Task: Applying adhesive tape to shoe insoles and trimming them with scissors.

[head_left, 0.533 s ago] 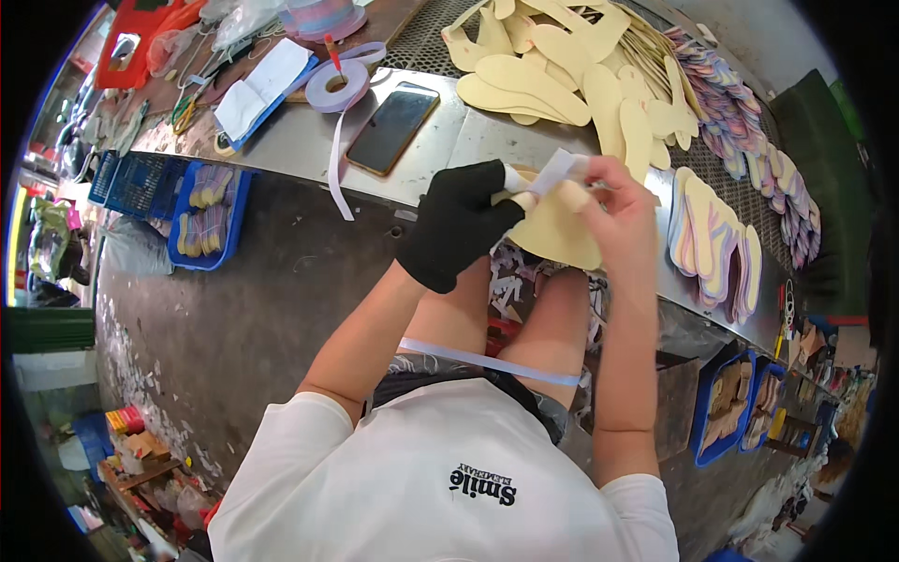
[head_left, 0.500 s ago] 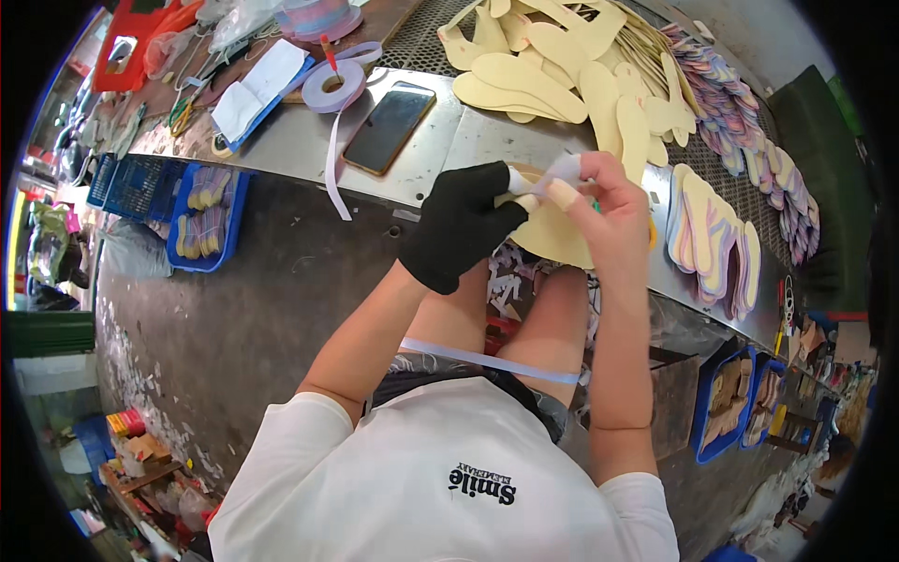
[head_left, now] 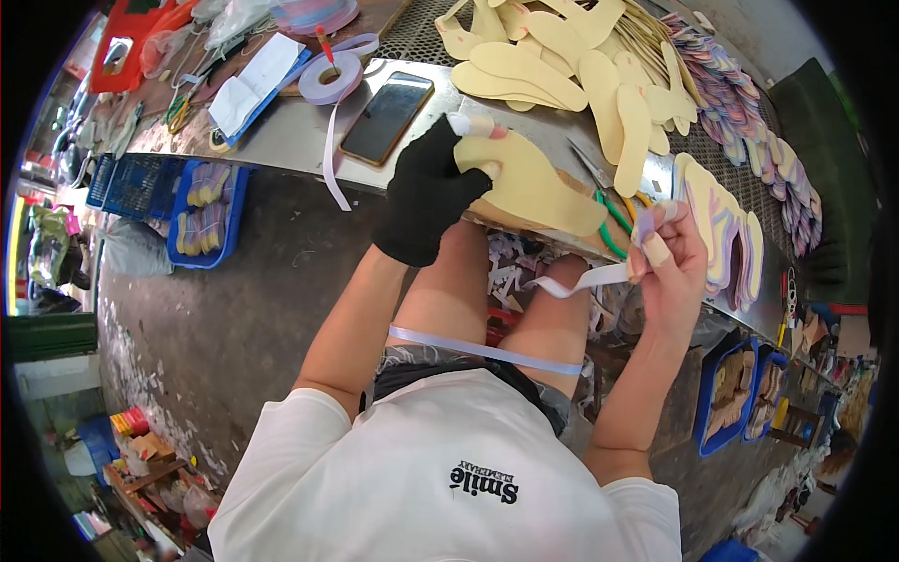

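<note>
My left hand [head_left: 421, 197], in a black fingerless glove with a taped fingertip, grips a pale yellow insole [head_left: 543, 192] between thumb and fingers, over the table's front edge. Farther right, my bare right hand [head_left: 672, 262], also with taped fingers, pinches a pale lilac ribbon [head_left: 599, 277]. Its loose end curls leftward above my thigh. Beside the insole lie scissors with green handles [head_left: 613, 225], partly covered by it; an orange handle [head_left: 643, 199] shows next to them. Another lilac ribbon strip [head_left: 487, 352] stretches across my thighs.
A phone [head_left: 387, 119] and a ribbon roll [head_left: 330, 79] lie at the left on the metal tabletop. Loose yellow insoles [head_left: 562, 56] pile up behind. Edged insole stacks [head_left: 716, 220] stand at the right. Blue baskets [head_left: 211, 215] sit below on both sides.
My hands were together at the insole's top. My right hand has drawn away right and down with the ribbon; my left has moved left with the insole, uncovering the scissors.
</note>
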`<state>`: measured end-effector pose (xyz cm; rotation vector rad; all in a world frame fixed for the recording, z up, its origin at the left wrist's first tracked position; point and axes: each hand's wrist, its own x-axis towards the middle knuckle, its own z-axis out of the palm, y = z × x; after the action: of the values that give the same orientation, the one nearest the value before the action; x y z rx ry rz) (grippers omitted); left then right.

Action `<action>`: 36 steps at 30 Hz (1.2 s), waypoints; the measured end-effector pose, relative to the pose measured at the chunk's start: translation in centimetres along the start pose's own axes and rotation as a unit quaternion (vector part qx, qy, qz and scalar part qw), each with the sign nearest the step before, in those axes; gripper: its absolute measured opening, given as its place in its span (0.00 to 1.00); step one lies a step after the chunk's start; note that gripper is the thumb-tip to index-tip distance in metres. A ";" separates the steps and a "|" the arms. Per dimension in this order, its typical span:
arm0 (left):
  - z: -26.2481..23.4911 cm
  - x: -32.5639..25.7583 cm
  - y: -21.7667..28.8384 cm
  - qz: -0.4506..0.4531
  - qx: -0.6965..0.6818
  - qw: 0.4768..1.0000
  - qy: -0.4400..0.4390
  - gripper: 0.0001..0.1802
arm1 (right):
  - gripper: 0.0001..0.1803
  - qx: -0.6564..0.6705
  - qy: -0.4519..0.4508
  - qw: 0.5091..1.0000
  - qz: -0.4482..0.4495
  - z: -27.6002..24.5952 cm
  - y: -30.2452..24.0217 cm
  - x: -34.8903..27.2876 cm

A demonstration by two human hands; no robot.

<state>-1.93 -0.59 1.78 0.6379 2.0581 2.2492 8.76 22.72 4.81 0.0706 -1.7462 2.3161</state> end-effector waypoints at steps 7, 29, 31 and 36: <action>-0.5 0.4 0.8 0.036 0.006 0.998 -0.057 0.38 | 0.04 -0.199 -0.019 0.978 0.066 1.7 1.8 -0.1; 3.0 -2.4 2.9 -0.146 -0.175 0.974 -0.018 0.14 | 0.06 -0.064 0.063 0.996 0.000 6.6 0.4 0.8; 3.0 -2.4 2.9 -0.137 -0.157 0.978 -0.015 0.14 | 0.06 -0.086 0.061 0.994 0.005 6.7 0.3 0.9; 3.1 -2.4 3.0 -0.131 -0.081 0.988 -0.022 0.14 | 0.05 -0.081 0.056 0.995 0.020 6.6 0.4 1.1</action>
<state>1.97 1.25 4.13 0.3775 1.7937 2.2003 6.86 16.53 6.48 -0.1212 -1.8872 2.1498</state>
